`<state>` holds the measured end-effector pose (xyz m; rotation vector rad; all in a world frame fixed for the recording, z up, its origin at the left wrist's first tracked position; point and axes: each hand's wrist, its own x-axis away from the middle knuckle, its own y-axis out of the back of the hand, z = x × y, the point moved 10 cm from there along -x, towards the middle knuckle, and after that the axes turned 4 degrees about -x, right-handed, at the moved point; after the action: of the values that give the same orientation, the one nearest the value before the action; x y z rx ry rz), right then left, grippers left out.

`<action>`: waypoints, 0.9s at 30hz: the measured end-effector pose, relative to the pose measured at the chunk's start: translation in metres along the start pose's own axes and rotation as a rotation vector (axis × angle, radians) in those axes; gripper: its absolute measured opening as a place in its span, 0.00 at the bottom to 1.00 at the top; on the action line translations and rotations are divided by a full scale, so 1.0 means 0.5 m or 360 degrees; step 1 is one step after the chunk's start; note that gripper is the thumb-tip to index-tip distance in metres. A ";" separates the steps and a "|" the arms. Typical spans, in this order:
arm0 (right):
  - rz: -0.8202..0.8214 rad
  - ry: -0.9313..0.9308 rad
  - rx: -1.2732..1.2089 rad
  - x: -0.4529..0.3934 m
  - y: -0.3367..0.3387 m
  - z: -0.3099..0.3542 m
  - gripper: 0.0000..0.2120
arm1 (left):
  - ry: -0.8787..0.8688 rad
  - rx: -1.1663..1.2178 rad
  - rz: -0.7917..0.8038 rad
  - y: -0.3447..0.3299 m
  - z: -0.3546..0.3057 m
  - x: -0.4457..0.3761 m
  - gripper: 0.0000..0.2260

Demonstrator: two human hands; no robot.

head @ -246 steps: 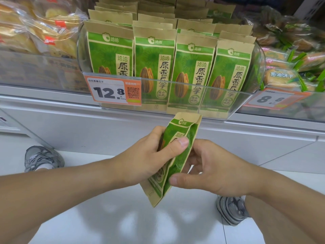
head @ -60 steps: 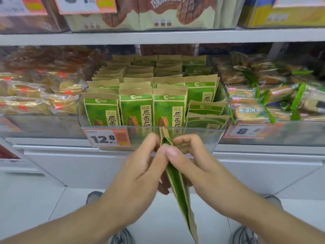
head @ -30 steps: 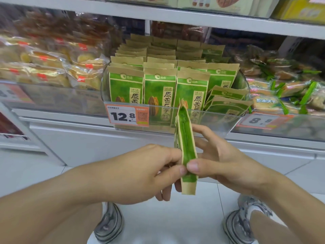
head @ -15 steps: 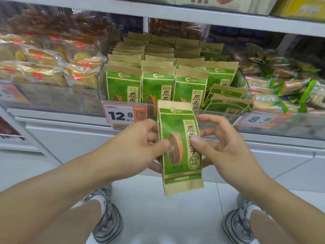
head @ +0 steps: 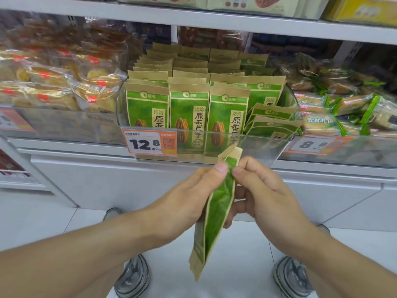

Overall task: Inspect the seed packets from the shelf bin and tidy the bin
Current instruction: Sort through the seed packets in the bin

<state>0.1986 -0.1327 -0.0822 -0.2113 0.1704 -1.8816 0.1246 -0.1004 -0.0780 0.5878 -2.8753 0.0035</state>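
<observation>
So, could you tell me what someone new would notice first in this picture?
First, the green seed packet held edge-on in the middle, pinched near its top by the left hand and right hand. Just behind it, the clear bin holds rows of matching packets standing upright, though two at its right side lean over. An orange 12.8 price tag sits on the bin's front.

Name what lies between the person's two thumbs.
The head view shows the seed packet, turned edge-on, pinched between left hand and right hand.
</observation>
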 end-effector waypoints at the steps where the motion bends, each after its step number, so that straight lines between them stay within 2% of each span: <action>1: 0.0016 -0.0038 -0.0056 0.000 -0.003 -0.005 0.11 | 0.0010 0.0011 0.0007 -0.002 0.006 -0.002 0.27; 5: 0.0014 -0.0048 -0.0098 -0.001 0.000 -0.003 0.14 | 0.0002 0.0029 -0.0032 -0.002 0.010 -0.008 0.31; 8: 0.0009 0.0023 0.0081 0.001 0.002 0.006 0.17 | 0.0005 -0.0100 -0.0262 0.027 0.006 -0.014 0.32; 14: 0.0210 0.0029 0.0405 0.018 -0.026 -0.015 0.32 | -0.0029 -0.0244 -0.0679 0.098 0.013 -0.015 0.32; 17: 0.0277 0.0066 0.0399 0.022 -0.033 -0.007 0.38 | -0.0145 -0.0245 -0.0665 0.097 -0.010 -0.014 0.27; 21: 0.0378 0.0121 0.0440 0.022 -0.038 0.008 0.40 | -0.0217 -0.0028 -0.0601 0.089 -0.026 -0.013 0.22; 27: 0.0232 0.0233 0.0725 0.026 -0.031 0.019 0.42 | -0.0093 0.0304 -0.0449 0.088 0.002 -0.022 0.33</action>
<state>0.1827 -0.1403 -0.0688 0.2445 -0.1419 -1.7392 0.1171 -0.0557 -0.0797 1.0411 -2.8390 0.2229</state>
